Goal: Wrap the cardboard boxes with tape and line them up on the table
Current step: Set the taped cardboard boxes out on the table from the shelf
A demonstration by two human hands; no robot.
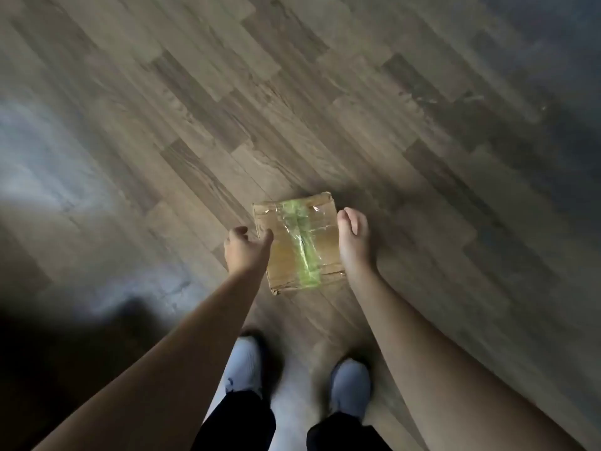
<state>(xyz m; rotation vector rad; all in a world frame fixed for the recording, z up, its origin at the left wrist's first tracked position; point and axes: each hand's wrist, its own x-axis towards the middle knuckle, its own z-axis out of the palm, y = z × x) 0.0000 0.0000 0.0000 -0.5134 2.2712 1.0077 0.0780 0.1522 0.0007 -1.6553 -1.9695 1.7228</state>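
The cardboard box (283, 258) is a flat, brown, roughly square parcel with dented corners, lying top face up toward 6 o'clock from the middle of the view, its far edge turned slightly toward 11 o'clock. A strip of green tape (302, 252) runs down its middle from the 12 o'clock edge to the 6 o'clock edge, crossed on the far half by crinkled, shiny clear tape (317, 227). The left hand (247, 250) is at its 9 o'clock edge and the right hand (353, 242) at its 3 o'clock edge.
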